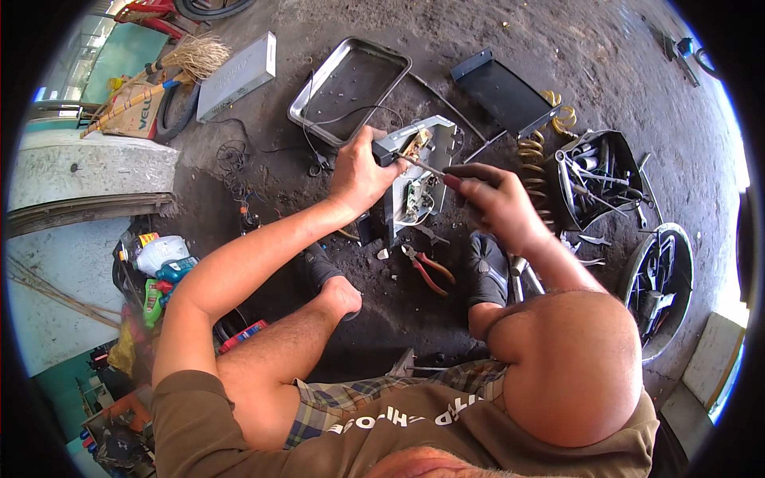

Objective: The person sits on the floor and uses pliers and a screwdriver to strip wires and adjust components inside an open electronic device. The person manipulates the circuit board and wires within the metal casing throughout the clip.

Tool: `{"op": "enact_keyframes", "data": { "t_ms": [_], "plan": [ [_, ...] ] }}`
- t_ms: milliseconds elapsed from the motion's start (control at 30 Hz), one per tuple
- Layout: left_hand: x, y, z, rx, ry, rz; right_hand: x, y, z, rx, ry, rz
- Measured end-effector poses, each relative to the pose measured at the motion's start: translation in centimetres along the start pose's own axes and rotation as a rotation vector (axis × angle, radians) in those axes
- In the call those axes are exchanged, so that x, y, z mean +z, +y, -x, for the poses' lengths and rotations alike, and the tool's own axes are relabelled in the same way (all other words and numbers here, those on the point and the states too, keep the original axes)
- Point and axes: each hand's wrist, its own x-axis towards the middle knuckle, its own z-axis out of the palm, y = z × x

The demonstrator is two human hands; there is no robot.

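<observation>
**Opened grey unit worked on the workshop floor**

Head view: left hand (360,174) clamped over the top edge of the grey electrical unit (414,179), fingers closed around its casing. Unit stood upright on the dirty concrete floor (606,72), between the two shoes, circuit boards exposed. Right hand (496,201) wrapped shut around the red handle of a screwdriver (430,170), tip pushed into the unit's upper part. Red-handled pliers (429,268) left lying just below the unit. Metal tray (319,88) set behind it; dark tub of tools (599,177) placed off to the right, near a yellow coiled hose (535,159).
</observation>
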Motion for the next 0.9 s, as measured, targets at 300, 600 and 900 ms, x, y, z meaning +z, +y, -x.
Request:
{"op": "enact_keyframes", "data": {
  "t_ms": [300,600,900],
  "plan": [
    [0.0,0.0,0.1,-0.014,0.000,0.000,-0.4,-0.6,0.2,0.225,-0.015,-0.170],
    [-0.1,0.2,-0.1,-0.027,-0.036,0.025,2.5,-1.2,0.8,0.122,0.164,-0.111],
    [-0.2,0.1,0.1,-0.017,-0.029,0.036,2.7,0.0,1.5,-0.378,0.171,0.721]
  ]
}}
